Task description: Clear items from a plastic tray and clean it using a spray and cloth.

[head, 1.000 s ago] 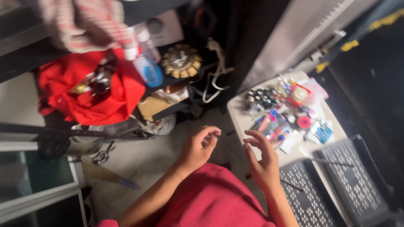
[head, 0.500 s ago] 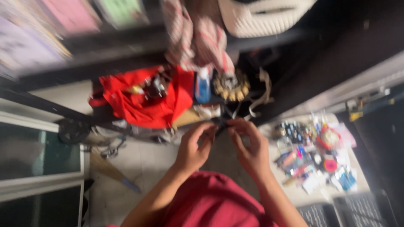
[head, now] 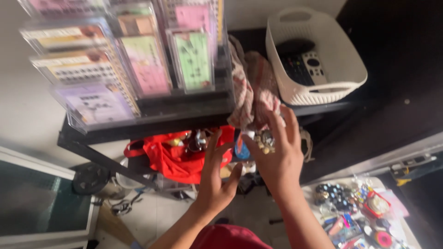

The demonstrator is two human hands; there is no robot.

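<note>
My right hand (head: 279, 161) is raised, palm toward me, and its fingertips hold a small cluster of pale and dark beads (head: 264, 140). It sits just below a striped cloth (head: 251, 90) that hangs off the black shelf (head: 184, 115). My left hand (head: 216, 182) is beside it to the left, fingers spread and holding nothing, in front of a red bag (head: 177, 159) on the lower shelf. The two hands nearly touch at the thumbs.
A rack of clear packets with coloured cards (head: 124, 60) stands on the shelf at upper left. A white plastic basket (head: 344, 69) holding a remote control (head: 307, 64) sits at upper right. A white surface with many small trinkets (head: 357, 207) lies at lower right.
The view has tilted upward, bringing the rack and basket into sight. Both hands have risen from lap height toward the shelf, and the right hand now holds the beads near the cloth.
</note>
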